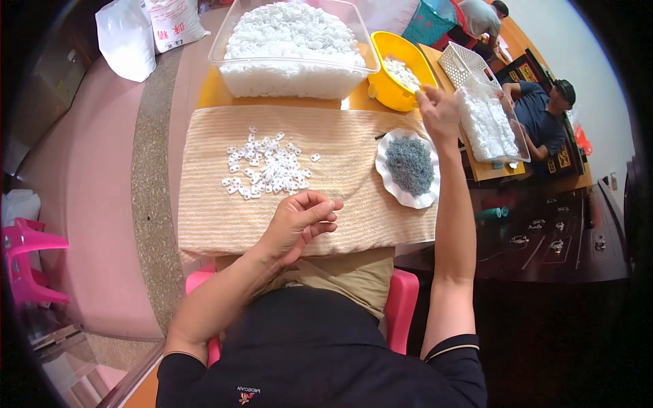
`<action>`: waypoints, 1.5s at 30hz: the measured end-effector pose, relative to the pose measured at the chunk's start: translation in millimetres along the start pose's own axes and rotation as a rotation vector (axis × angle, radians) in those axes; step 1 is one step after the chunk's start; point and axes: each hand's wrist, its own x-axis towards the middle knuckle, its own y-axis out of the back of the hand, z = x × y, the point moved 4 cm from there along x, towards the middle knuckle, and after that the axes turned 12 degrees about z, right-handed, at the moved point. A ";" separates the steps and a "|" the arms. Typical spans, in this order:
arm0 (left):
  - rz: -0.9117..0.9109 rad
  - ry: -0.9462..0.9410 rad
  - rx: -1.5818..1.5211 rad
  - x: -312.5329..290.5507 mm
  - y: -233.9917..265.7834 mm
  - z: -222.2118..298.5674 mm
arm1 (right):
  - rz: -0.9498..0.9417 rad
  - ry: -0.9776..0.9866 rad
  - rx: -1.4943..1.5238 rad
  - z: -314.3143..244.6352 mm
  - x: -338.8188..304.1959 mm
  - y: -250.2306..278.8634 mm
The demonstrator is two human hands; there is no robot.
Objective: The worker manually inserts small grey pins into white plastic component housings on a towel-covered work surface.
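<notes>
Left hand [299,221]: grip curled together near desk's [211,92] front edge, contents unclear. Right hand [439,112]: grip pinched at yellow bowl [388,51], back right. White clips [265,166]: centre.

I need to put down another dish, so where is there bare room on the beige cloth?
Bare beige ribbed cloth lies between the scattered small white plastic pieces and the white scalloped plate of grey metal bits, and along the left edge. The near edge holds the left hand; the far edge is crowded by the clear plastic tub.
</notes>
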 end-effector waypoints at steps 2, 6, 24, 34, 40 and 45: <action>0.010 -0.017 0.020 -0.4 1.1 2.3 | -0.166 -0.156 0.292 -18.2 -37.6 -2.4; 0.023 -0.022 0.041 -2.5 -0.1 4.7 | -0.346 -0.152 0.315 -38.0 -97.2 0.6; 0.009 -0.106 0.106 -7.6 -3.6 -4.6 | -0.586 0.261 0.162 -133.9 -138.2 -45.7; 0.119 -0.153 0.047 -5.9 1.6 5.4 | -0.550 0.182 0.237 -128.8 -141.6 -44.9; 0.256 -0.242 -0.011 -2.4 10.1 5.5 | -0.500 -0.089 0.469 -127.8 -151.3 -13.9; 0.287 -0.264 -0.010 -2.4 8.6 5.0 | -0.581 -0.315 0.776 -130.9 -172.1 3.3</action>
